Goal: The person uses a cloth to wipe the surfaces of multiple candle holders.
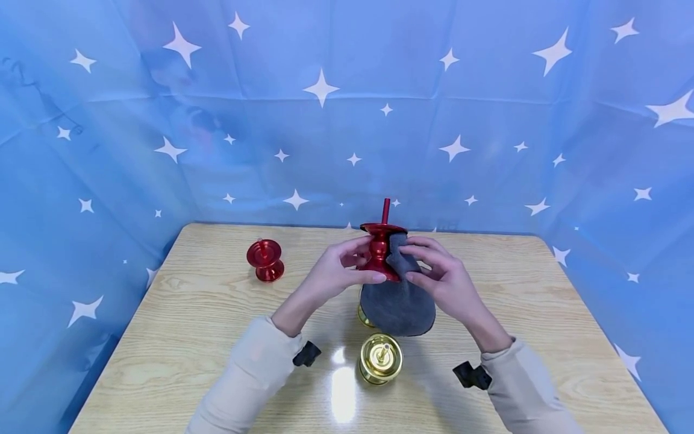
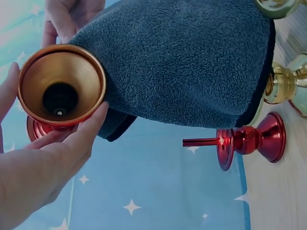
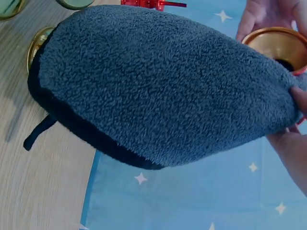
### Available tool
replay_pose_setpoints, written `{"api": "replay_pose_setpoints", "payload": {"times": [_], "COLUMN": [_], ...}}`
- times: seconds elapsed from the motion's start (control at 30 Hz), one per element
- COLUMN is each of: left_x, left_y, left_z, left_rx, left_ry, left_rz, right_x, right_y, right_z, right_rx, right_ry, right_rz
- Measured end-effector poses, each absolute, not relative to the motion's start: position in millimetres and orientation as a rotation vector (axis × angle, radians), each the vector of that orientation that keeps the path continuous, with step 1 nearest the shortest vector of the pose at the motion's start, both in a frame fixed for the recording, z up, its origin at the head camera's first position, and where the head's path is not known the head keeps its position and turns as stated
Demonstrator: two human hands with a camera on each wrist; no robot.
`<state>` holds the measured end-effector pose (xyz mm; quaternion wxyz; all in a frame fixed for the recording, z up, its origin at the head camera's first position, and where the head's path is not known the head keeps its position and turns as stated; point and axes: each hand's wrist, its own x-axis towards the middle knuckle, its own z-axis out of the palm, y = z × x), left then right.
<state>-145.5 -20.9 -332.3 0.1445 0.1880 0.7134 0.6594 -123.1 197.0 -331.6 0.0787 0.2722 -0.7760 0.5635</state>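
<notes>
Above the table, my left hand [image 1: 333, 274] grips a red metal candle holder [image 1: 378, 248] by its lower part, spike upward. In the left wrist view its hollow base [image 2: 85, 79] shows a copper-coloured inside. My right hand [image 1: 447, 280] pinches a dark grey fleecy cloth [image 1: 398, 307] against the right side of the holder's stem. The cloth's wide end hangs below the hands. A dark trim and a small loop [image 3: 37, 133] show in the right wrist view. Part of the stem is hidden by cloth and fingers.
Another red candle holder [image 1: 265, 260] stands on the wooden table [image 1: 206, 337] at the left. Near the front is a gold candle holder [image 1: 381, 360], with a second gold one [image 1: 364, 316] mostly hidden by the cloth. A blue star-patterned curtain [image 1: 379, 150] surrounds the table.
</notes>
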Motion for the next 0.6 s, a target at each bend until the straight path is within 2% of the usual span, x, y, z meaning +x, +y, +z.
{"api": "replay_pose_setpoints", "payload": {"times": [0.33,0.6], "left_x": [-144,-143], "left_y": [-7,-10], "left_z": [-337,-338], "left_rx": [0.539,0.515], "left_ry": [2.421,2.196], "left_rz": [1.825,1.957], "right_x": [-121,-120], "right_y": [191,194], "right_z": [-318,-319], "right_rx": [0.720,0.762], "right_ry": [-2.437,-2.406], "right_rz": [1.481,1.698]}}
